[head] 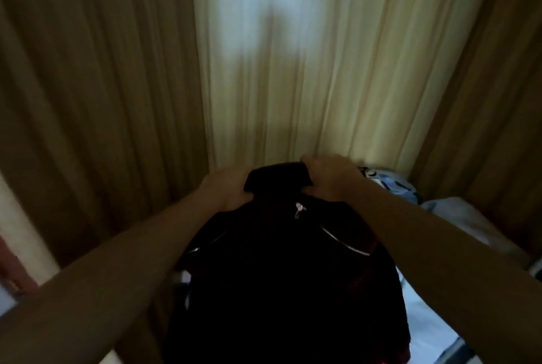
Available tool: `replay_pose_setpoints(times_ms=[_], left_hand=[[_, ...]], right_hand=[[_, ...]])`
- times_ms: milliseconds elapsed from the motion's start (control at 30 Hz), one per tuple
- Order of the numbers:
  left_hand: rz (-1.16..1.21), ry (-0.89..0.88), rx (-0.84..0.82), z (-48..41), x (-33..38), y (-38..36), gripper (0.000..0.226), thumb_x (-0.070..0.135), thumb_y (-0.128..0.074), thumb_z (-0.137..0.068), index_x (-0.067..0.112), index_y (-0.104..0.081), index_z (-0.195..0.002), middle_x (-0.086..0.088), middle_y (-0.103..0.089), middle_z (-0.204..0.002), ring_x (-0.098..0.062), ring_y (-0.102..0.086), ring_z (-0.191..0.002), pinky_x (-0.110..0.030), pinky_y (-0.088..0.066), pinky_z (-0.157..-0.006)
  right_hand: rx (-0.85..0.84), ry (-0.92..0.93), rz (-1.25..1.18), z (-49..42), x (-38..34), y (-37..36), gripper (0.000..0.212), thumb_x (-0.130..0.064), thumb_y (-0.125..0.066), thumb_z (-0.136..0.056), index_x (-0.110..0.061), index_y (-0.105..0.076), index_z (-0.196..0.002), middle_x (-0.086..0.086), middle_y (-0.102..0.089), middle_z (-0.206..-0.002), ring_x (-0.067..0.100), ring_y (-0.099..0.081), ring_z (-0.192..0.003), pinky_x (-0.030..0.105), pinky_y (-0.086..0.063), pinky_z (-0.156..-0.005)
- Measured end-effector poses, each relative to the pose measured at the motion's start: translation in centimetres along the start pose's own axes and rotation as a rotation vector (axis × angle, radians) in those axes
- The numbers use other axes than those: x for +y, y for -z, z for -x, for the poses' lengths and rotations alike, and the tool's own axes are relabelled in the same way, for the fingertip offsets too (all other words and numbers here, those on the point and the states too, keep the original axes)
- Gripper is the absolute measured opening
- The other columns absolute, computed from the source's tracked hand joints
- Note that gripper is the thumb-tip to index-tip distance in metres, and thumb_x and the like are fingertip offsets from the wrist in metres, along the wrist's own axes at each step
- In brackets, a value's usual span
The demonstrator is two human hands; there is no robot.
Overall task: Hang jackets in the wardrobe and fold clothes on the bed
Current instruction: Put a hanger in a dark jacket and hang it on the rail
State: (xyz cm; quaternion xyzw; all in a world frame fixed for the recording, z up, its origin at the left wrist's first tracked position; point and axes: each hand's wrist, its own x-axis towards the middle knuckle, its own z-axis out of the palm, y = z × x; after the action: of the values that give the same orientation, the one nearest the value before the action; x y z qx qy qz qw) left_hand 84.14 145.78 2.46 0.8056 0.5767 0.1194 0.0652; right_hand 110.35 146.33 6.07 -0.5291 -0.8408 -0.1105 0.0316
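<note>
Both hands are up and apart: the left hand (227, 191) is gripping one side of the collar (277, 178), and the right hand (330, 180) is clamping the other side, slightly higher and further out. The dark jacket (278, 281) is hanging straight down from them, long axis vertical, before the curtain (146, 85). No hanger or wardrobe is showing. The bed (425, 319) is lying low to the right.

A dark jacket (278, 275) hangs at the lower centre of the frame, collar uppermost; silver zips slant across its upper part; the left hand (225, 190) and right hand (331, 179) grip the collar's two ends; pale blue clothes (393, 184) lie crumpled at middle right.
</note>
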Motion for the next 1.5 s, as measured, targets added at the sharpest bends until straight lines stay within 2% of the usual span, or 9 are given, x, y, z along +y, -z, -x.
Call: replay_pose_setpoints(times_ms=[167,367,500,667,867,1033,1200,1367,1500], left_hand=[[0.115,0.024,-0.274,0.8,-1.7,-10.7,0.034,0.036,-0.068,-0.086,0.02,-0.058,-0.114,-0.002,-0.065,-0.113,-0.023,-0.063,-0.104,-0.038,-0.052,-0.091],[0.156,0.074,-0.647,0.5,-0.4,-17.7,0.08,0.052,-0.072,-0.084,0.022,-0.037,-0.149,-0.003,-0.052,-0.142,-0.022,-0.054,-0.123,-0.037,-0.048,-0.103],[0.561,0.2,-0.831,-2.2,0.1,-18.4,0.103,0.083,-0.066,-0.07,0.036,-0.027,-0.153,0.011,-0.037,-0.152,-0.019,-0.043,-0.137,-0.037,-0.04,-0.111],[0.818,0.069,-0.589,-6.4,4.4,-19.2,0.093,0.083,-0.063,-0.073,0.039,-0.036,-0.15,0.008,-0.038,-0.154,-0.015,-0.04,-0.14,-0.045,-0.035,-0.117],[0.836,-0.085,-0.527,-7.4,7.9,-22.0,0.064,0.03,-0.067,-0.093,0.026,-0.037,-0.149,0.002,-0.047,-0.148,-0.014,-0.043,-0.137,-0.034,-0.034,-0.115],[0.919,-0.037,-0.457,-7.7,7.9,-21.2,0.036,-0.001,-0.056,-0.084,0.012,-0.059,-0.117,-0.005,-0.062,-0.097,-0.014,-0.058,-0.088,-0.029,-0.046,-0.08],[0.662,-0.199,-0.287,-7.6,8.9,-18.2,0.03,0.002,-0.049,-0.085,0.024,-0.047,-0.065,-0.002,-0.052,-0.07,-0.015,-0.051,-0.073,-0.032,-0.037,-0.066],[0.6,-0.108,-0.009,-7.5,9.1,-13.5,0.02,0.001,-0.063,-0.089,0.009,-0.061,-0.107,-0.004,-0.057,-0.105,-0.02,-0.053,-0.099,-0.026,-0.038,-0.084],[0.889,-0.099,-0.159,-8.9,8.1,-9.1,0.068,0.034,-0.085,-0.067,0.022,-0.051,-0.125,0.003,-0.056,-0.117,-0.005,-0.062,-0.101,-0.036,-0.053,-0.089]], right_hand=[[-0.16,0.139,-0.182,0.9,0.9,-12.2,0.06,-0.052,-0.065,-0.088,-0.015,-0.055,-0.135,0.01,-0.064,-0.125,0.034,-0.064,-0.11,0.045,-0.052,-0.089],[-0.256,0.116,-0.212,4.3,1.4,-19.7,0.081,-0.078,-0.053,-0.086,-0.017,-0.045,-0.14,0.008,-0.061,-0.125,0.027,-0.06,-0.112,0.039,-0.047,-0.091],[-0.179,-0.021,-0.423,4.6,0.7,-19.4,0.078,-0.083,-0.039,-0.088,-0.02,-0.054,-0.131,0.006,-0.061,-0.124,0.027,-0.057,-0.115,0.039,-0.043,-0.094],[0.392,-0.267,-0.163,5.9,2.2,-19.4,0.044,-0.049,-0.059,-0.092,-0.01,-0.065,-0.112,0.014,-0.06,-0.108,0.038,-0.057,-0.099,0.046,-0.043,-0.082],[0.045,-0.807,0.016,7.8,2.9,-18.9,0.097,-0.05,-0.078,-0.067,-0.009,-0.042,-0.148,0.021,-0.048,-0.133,0.04,-0.047,-0.118,0.049,-0.042,-0.084],[-0.063,-0.97,-0.222,6.9,4.1,-16.7,0.083,-0.037,-0.074,-0.082,-0.008,-0.029,-0.146,0.024,-0.04,-0.141,0.042,-0.043,-0.126,0.048,-0.05,-0.089],[-0.054,-0.832,-0.464,5.3,5.4,-12.9,0.055,-0.022,-0.065,-0.087,-0.007,-0.04,-0.133,0.021,-0.049,-0.132,0.04,-0.056,-0.118,0.042,-0.048,-0.09],[0.046,-0.464,-0.366,4.2,5.3,-5.8,0.041,-0.017,-0.064,-0.081,-0.012,-0.048,-0.118,0.014,-0.056,-0.116,0.033,-0.059,-0.102,0.042,-0.05,-0.079],[0.13,-0.27,-0.326,4.5,5.5,-0.3,0.03,-0.012,-0.065,-0.081,-0.012,-0.054,-0.109,0.008,-0.057,-0.101,0.027,-0.06,-0.09,0.041,-0.049,-0.072]])
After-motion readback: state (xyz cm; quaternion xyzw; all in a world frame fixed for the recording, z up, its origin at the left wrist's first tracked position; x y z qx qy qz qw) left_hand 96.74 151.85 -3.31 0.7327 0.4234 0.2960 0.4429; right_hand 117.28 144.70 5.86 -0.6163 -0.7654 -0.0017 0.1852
